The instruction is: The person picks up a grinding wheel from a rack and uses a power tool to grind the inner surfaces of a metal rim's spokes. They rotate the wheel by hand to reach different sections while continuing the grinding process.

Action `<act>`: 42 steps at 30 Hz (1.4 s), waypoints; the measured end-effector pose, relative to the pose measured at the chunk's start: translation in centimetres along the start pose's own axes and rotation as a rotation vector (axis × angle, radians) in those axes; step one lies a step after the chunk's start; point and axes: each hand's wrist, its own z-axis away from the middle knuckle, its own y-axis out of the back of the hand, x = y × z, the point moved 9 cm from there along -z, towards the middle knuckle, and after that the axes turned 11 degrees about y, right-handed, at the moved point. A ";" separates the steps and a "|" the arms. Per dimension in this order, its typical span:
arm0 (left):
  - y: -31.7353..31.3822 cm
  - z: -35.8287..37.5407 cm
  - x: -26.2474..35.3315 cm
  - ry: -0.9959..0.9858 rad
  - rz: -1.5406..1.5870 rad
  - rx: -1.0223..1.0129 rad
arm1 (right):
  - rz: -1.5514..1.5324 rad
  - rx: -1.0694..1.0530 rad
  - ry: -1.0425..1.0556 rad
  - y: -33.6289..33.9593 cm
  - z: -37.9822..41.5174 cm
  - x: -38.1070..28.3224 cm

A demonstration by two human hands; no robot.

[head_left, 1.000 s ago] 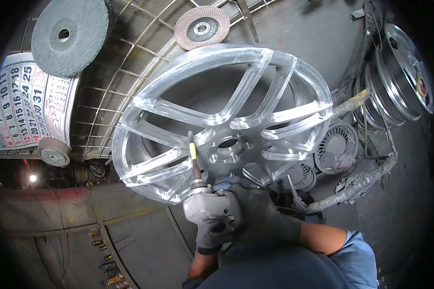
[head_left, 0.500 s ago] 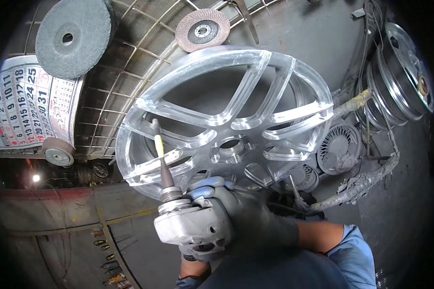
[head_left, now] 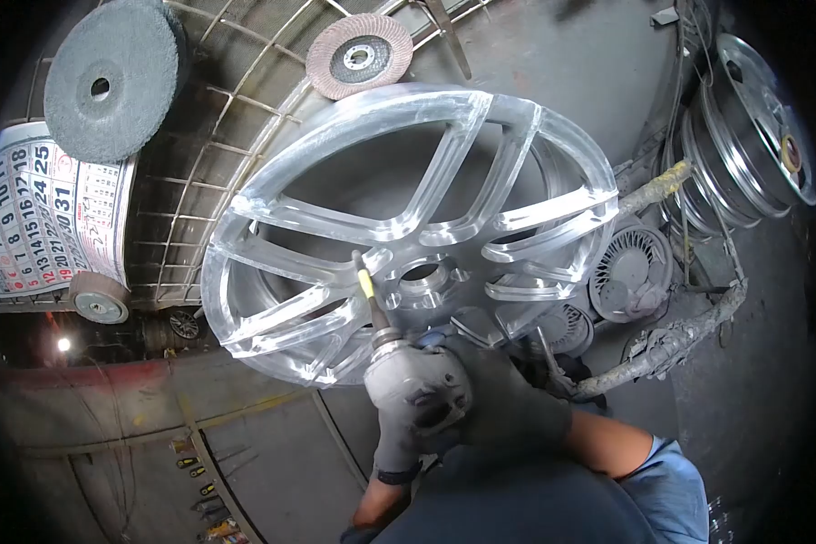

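Observation:
An angle grinder carries a long slim bit with a yellow band. The bit's tip overlaps the inner end of a spoke near the hub of a bare metal alloy wheel. My right hand, in a dark grey glove, is closed around the grinder from the right. From the lower left, my left hand, also gloved, holds the grinder's body. The grinder and my torso hide most of its fingers. Bright polished spokes and a central bore face me.
A wire mesh behind holds a grey abrasive wheel, a flap disc and a calendar. Shiny rims stand at the right, above a crusted metal bar and dusty wheel covers. Several hand tools lie lower left.
Both hands have moved the grinder right. Its tip has shifted from the wheel's left side to near the hub. The view has shifted slightly.

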 end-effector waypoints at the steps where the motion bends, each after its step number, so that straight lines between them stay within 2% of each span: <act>1: -0.2 0.2 -0.1 0.025 -0.010 0.025 | -0.001 -0.004 -0.002 -0.1 0.2 0.1; 5: -1.3 -0.7 2.5 0.010 0.059 0.008 | -0.042 0.096 0.029 0.5 0.4 0.0; 6: -0.9 -0.7 2.3 -0.078 -0.029 0.001 | -0.007 0.137 0.061 0.8 0.3 -0.4; 7: -0.6 -0.4 2.3 -0.164 -0.116 -0.007 | -0.008 0.136 0.063 0.8 0.2 -0.7; 9: -0.1 0.2 1.5 -0.134 -0.175 -0.036 | -0.063 -0.001 -0.070 -0.4 0.0 -0.1; 10: -0.2 0.4 1.0 -0.104 -0.231 -0.066 | -0.064 -0.003 -0.069 -0.5 -0.1 -0.1; 12: 0.0 0.5 0.4 -0.029 -0.100 -0.100 | -0.004 -0.052 -0.037 -1.1 -0.3 -0.6; 15: 0.8 -0.4 1.0 0.073 0.358 -0.123 | 0.011 0.010 0.069 -1.3 -0.8 -1.5; 19: 1.7 -1.5 6.3 0.006 0.743 -0.144 | -0.014 0.077 0.195 -0.7 -2.3 -4.7; 21: 2.3 -2.0 8.8 -0.058 0.859 -0.160 | 0.250 0.164 0.452 -0.6 -2.8 -7.7; 22: 2.6 -2.1 9.9 -0.085 0.908 -0.168 | 0.250 0.168 0.455 -0.6 -3.4 -7.9; 24: 3.2 -2.3 11.2 -0.125 0.977 -0.178 | 0.405 0.221 0.646 -0.5 -3.5 -9.9; 28: 3.3 -2.3 10.9 -0.113 1.046 -0.205 | 0.315 0.299 0.650 -0.5 -3.2 -9.2; 30: 2.8 -1.8 8.9 -0.059 1.050 -0.214 | 0.422 0.146 0.552 -1.0 -2.9 -8.0; 31: 2.4 -1.4 7.6 -0.023 1.044 -0.220 | 0.421 0.146 0.553 -1.1 -2.2 -7.5; 33: 1.4 -0.8 4.5 0.054 1.021 -0.234 | 0.074 0.051 0.188 -1.9 -1.5 -2.6; 35: 0.6 -0.1 1.3 0.122 1.012 -0.242 | 0.145 0.035 0.219 -1.9 -1.2 -2.4; 38: -0.5 0.2 -3.0 0.203 1.040 -0.260 | 0.120 -0.017 0.123 -1.8 -0.2 -0.3; 40: -0.9 -0.3 -5.6 0.263 1.069 -0.279 | 0.120 -0.110 -0.050 -1.2 -0.2 0.2; 42: -1.5 -0.9 -8.3 0.371 1.098 -0.267 | 0.088 -0.077 -0.069 -0.5 0.2 -0.4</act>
